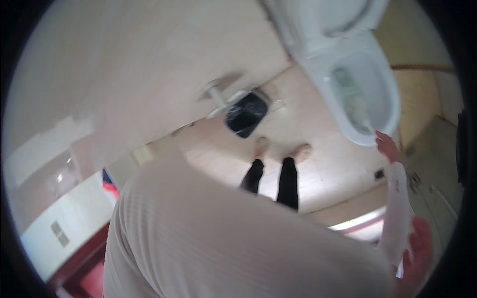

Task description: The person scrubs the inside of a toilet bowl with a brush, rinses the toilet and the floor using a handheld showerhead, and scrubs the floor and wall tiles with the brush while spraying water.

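Observation:
My right hand, on an outstretched white-sleeved arm, is closed round the thin white handle of a toilet brush at the front rim of the toilet bowl. The brush dips into the bowl, where its pale head blurs into the greenish water. My left hand shows as a smeared reddish shape close to the lower right, beside the right sleeve. Its fingers are too blurred to read, and nothing can be made out in it.
The white toilet lid is raised. A bin lined with a black bag stands by the left wall, below a wall-mounted fitting. My shoes stand on pale floor tiles. A small dark drain lies right of them. Glass panelling borders the right.

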Motion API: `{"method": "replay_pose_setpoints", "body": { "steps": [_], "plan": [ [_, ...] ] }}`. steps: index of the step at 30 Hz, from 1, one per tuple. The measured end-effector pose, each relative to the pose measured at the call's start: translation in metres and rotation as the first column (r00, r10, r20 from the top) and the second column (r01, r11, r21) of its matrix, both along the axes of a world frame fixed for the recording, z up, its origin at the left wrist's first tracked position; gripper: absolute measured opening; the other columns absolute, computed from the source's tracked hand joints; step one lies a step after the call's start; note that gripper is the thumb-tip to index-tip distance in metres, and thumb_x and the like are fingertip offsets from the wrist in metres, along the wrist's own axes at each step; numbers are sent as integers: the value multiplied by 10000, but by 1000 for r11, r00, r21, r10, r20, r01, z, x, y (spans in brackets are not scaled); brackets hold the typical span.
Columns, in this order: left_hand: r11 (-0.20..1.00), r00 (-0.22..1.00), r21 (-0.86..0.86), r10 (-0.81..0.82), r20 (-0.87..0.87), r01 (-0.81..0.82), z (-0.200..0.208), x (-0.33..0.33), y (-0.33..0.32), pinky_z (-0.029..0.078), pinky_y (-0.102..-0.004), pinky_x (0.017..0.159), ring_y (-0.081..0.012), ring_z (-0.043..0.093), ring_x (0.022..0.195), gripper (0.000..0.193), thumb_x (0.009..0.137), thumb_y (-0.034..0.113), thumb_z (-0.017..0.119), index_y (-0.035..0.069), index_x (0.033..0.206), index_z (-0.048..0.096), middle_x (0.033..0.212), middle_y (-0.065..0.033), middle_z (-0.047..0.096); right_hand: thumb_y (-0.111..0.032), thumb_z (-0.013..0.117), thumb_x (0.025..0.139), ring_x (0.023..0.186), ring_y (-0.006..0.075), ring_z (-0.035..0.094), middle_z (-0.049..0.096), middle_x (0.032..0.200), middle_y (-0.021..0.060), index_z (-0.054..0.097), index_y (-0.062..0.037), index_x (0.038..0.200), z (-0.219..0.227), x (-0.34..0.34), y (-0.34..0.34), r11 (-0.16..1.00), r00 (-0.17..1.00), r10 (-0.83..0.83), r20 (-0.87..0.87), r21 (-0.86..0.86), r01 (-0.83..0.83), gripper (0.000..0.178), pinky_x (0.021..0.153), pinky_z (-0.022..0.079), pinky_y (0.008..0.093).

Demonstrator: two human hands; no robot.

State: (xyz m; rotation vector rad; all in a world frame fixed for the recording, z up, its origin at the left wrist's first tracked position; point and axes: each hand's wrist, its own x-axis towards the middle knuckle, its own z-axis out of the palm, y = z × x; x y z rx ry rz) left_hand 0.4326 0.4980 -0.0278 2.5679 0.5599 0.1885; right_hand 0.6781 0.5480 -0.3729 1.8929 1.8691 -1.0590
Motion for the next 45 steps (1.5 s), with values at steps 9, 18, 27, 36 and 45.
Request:
{"method": "replay_pose_setpoints", "body": {
  "steps": [9,18,27,36,45],
  "plan": [
    [893,889,-316,168,-426,-320,-47,-41,-55,438,-415,701,-295,542,784,296,749,159,601,65,1026,553,892,-119,546,-257,513,805,972,399,550,596,954,232,403,-22,1261,-15,-46,-56,990,969,-141,-201,-35,137,524,853,421,482],
    [828,714,-320,130,-688,-460,-27,-138,-117,489,-432,675,-319,597,804,343,802,250,608,98,1104,550,941,-118,587,-303,498,896,548,118,535,575,734,28,550,-44,979,128,-167,-198,300,-81,-907,-414,-768,565,277,462,422,253],
    [870,903,-326,255,-346,-371,-6,-32,-50,481,-456,670,-347,589,801,284,808,233,579,105,1061,570,907,-141,597,-291,457,891,512,215,551,561,723,126,477,-51,973,154,10,-509,-492,-547,-837,6,-446,748,254,419,452,329],
    [926,935,-208,267,-234,-316,-11,33,16,478,-465,691,-347,589,805,274,780,268,561,103,997,591,870,-154,596,-202,504,876,490,221,576,597,694,133,536,-37,1048,168,130,-365,-380,-553,-774,-308,-474,795,240,395,452,328],
    [966,960,-140,185,-211,-217,13,194,107,489,-481,697,-351,611,791,365,732,322,640,128,1037,590,867,-169,609,-374,428,873,933,353,575,630,975,150,640,-89,970,230,264,-92,652,680,-655,-331,209,729,368,808,453,431]
  ]
}}
